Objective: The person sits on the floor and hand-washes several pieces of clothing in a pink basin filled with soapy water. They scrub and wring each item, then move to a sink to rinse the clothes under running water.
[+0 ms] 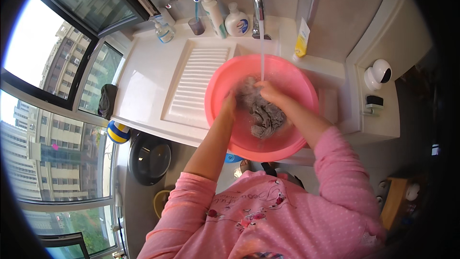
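A wet grey cloth [265,118] lies bunched in a pink plastic basin [217,79], and part of it is lifted and blurred between my hands. My left hand [230,101] grips the cloth at its left side, fingers mostly hidden. On the upper right part, my right hand [270,92] is closed on the fabric, close to the falling water. The stream [262,50] runs from a chrome faucet [257,3] into the basin. Some water surrounds the cloth.
The basin rests over a white sink counter with a ribbed washboard [199,79]. Behind stand pump bottles [214,14], [237,23], a cup [196,26] and a yellow-white tube [302,41]. A brush [373,102] and white camera-like device [377,73] sit right. Windows line the left.
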`<action>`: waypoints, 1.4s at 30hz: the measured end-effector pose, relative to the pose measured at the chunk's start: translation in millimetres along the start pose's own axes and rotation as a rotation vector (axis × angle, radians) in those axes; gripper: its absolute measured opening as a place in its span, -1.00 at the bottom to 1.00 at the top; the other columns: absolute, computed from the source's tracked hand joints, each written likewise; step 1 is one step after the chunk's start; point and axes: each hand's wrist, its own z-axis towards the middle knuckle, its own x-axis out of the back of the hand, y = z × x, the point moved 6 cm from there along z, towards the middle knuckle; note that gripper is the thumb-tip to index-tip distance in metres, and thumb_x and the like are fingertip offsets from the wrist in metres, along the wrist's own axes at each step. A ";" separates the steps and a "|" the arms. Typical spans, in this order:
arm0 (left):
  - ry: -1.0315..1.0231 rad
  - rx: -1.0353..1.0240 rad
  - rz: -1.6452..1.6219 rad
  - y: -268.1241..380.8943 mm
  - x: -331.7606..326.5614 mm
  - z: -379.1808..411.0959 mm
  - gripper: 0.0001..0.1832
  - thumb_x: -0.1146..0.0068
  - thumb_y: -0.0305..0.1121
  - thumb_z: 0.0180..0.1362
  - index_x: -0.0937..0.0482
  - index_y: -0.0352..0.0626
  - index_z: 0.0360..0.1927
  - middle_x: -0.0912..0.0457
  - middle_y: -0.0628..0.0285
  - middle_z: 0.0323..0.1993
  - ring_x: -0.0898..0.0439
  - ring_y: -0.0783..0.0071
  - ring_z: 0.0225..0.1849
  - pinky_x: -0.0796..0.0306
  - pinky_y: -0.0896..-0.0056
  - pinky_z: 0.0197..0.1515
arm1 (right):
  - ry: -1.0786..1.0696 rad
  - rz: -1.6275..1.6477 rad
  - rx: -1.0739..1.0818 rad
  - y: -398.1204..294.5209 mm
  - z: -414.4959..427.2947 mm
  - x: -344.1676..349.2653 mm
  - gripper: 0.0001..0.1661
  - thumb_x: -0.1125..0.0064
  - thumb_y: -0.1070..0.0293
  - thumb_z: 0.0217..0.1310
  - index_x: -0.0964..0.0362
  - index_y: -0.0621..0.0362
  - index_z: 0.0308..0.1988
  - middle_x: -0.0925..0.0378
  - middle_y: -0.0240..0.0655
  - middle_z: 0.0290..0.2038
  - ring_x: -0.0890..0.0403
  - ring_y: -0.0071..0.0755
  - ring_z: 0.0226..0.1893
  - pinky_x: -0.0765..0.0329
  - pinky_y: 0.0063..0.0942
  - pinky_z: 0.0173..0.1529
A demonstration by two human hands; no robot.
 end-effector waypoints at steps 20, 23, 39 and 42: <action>-0.078 -0.017 -0.200 55.5 -90.6 -115.0 -0.41 0.36 0.13 0.30 -0.40 -0.08 0.13 -0.46 0.16 0.10 -0.44 0.20 0.12 -0.34 0.14 0.16 | 0.233 -0.441 0.391 -97.8 -52.2 17.3 -0.72 -0.04 0.15 0.18 -0.49 0.10 -0.24 -0.57 -0.01 -0.35 -0.58 0.12 -0.33 -0.50 -0.04 -0.21; -0.144 -0.178 -0.157 59.4 -72.3 -89.8 -0.39 0.34 0.16 0.30 -0.40 -0.11 0.11 -0.48 0.17 0.06 -0.47 0.25 0.09 -0.39 0.17 0.13 | 0.208 -0.540 0.142 -35.9 -4.7 25.4 -0.67 0.04 0.17 0.23 -0.51 0.14 -0.17 -0.58 0.01 -0.26 -0.58 0.12 -0.23 -0.47 0.00 -0.12; 0.108 0.082 -0.121 30.6 -39.4 -67.6 -0.50 0.06 -0.05 0.29 -0.36 -0.15 0.17 -0.48 0.18 0.06 -0.50 0.21 0.01 -0.44 0.08 0.01 | 0.080 -0.482 0.020 28.7 5.8 -10.9 -0.53 0.07 0.60 -0.03 -0.45 0.26 -0.03 -0.55 -0.01 -0.18 -0.56 -0.09 -0.14 -0.45 -0.26 -0.02; 0.082 0.166 -0.189 11.5 -30.2 -49.5 -0.43 0.16 0.11 0.29 -0.37 -0.08 0.18 -0.48 0.18 0.07 -0.46 0.17 0.08 -0.39 0.02 0.08 | 0.006 -0.003 0.031 -28.8 -16.3 -18.6 -0.59 0.13 0.57 -0.01 -0.48 0.32 -0.11 -0.57 -0.16 -0.31 -0.55 -0.30 -0.25 -0.46 -0.34 -0.10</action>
